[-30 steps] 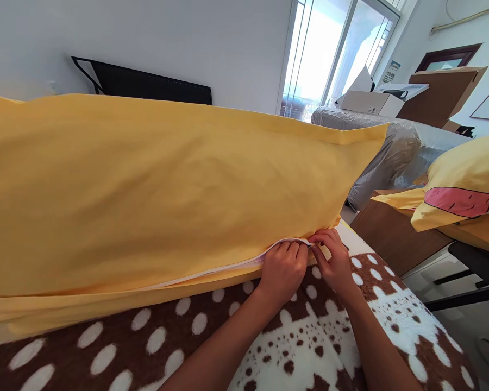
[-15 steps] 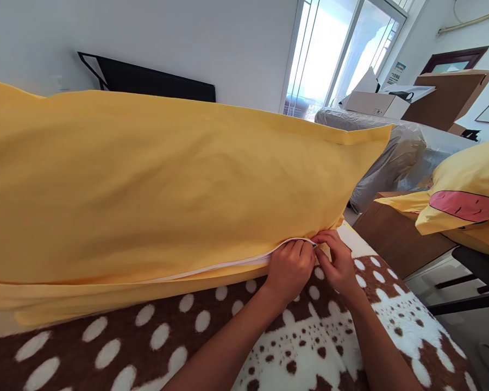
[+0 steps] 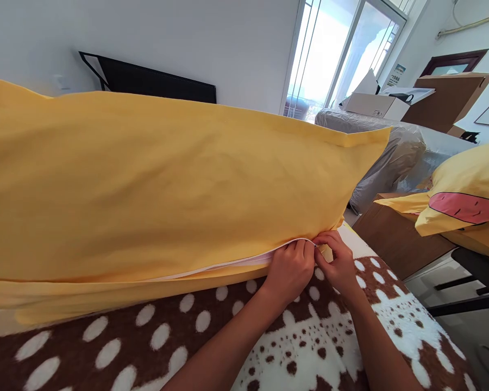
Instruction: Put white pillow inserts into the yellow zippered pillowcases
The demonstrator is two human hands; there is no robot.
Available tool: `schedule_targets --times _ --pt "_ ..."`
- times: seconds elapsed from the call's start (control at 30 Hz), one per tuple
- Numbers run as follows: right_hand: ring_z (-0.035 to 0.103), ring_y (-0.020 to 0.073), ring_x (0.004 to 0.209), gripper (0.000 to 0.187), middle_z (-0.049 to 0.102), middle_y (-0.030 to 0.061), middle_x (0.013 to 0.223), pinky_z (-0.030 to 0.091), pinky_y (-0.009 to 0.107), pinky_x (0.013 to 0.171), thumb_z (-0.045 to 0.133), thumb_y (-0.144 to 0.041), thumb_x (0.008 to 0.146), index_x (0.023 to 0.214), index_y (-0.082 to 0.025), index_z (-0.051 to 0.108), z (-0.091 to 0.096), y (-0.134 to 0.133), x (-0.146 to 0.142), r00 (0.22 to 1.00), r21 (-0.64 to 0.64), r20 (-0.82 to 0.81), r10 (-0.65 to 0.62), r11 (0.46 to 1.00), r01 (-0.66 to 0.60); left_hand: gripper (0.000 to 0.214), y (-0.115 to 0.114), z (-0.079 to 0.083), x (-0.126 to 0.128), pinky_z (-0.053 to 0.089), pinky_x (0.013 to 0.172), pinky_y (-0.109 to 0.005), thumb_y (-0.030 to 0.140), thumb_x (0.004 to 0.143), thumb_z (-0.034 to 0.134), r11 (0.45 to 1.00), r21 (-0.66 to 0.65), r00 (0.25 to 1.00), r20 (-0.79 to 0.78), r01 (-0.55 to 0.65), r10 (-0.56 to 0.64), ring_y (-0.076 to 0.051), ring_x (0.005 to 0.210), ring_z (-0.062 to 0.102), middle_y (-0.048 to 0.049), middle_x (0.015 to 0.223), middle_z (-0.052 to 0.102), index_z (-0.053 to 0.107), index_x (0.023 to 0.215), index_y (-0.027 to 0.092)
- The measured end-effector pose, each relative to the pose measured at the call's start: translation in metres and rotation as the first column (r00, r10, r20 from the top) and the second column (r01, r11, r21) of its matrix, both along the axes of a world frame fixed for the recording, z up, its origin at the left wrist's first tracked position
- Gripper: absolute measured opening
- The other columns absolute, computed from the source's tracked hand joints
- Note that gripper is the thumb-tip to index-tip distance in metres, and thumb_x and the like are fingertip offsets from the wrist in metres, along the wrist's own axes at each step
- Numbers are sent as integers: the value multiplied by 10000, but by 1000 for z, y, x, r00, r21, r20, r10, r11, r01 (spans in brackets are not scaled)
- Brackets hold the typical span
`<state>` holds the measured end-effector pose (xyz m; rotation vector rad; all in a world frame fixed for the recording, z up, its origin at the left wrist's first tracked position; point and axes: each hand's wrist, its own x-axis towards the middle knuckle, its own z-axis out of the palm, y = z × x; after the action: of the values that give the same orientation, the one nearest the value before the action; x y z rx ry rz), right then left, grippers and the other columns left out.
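Both hands, curled nearly closed, pinch the yellow cover.

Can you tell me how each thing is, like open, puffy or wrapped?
Big yellow pillowcase: filled, puffy
Lower opening: gaping
Left hand: fingers curled on the opening's edge
Right hand: finger and thumb pinched at the edge
Spotted blanket: spread out
Carrot-print pillow: puffy
Furniture behind: wrapped in plastic
Window: open or shut, can't tell
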<state>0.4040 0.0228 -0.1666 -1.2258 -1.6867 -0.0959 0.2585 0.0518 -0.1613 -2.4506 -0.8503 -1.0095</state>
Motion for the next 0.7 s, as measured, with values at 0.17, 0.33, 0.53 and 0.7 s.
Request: schedule_targets --times 0.17,0.33,0.53,0.7 --pt "534 190 828 96 582 44 821 456 345 748 552 -123 786 829 -195 599 -3 3 0 1000 40 19 -8 999 8 113 -9 9 0 395 482 -285 60 807 465 991 -104 992 -101 -83 72 -199 581 598 -49 676 592 499 747 149" --pt "516 190 814 88 561 37 808 443 338 721 518 -128 800 805 -200 569 -5 4 1 998 43 25 -52 998 50 84 -14 18 -5 401 485 -282 75 788 490 971 -170 984 -78 -169 157 -209 586 608 -51 653 582 496 747 148" --pt "499 188 802 50 551 40 801 433 338 704 539 -195 844 821 -201 584 -1 2 -4 998 11 54 -46 999 45 99 -7 18 -9 424 521 -308 95 836 429 980 -173 994 -61 -98 88 -213 633 614 -42 720 587 497 806 160" --pt "499 194 802 96 558 42 785 428 355 716 529 -210 861 844 -206 623 0 1 -5 997 -3 58 -41 999 41 112 -5 16 -9 410 515 -310 86 850 422 978 -191 995 -67 -89 77 -211 632 612 -45 728 587 505 818 153"
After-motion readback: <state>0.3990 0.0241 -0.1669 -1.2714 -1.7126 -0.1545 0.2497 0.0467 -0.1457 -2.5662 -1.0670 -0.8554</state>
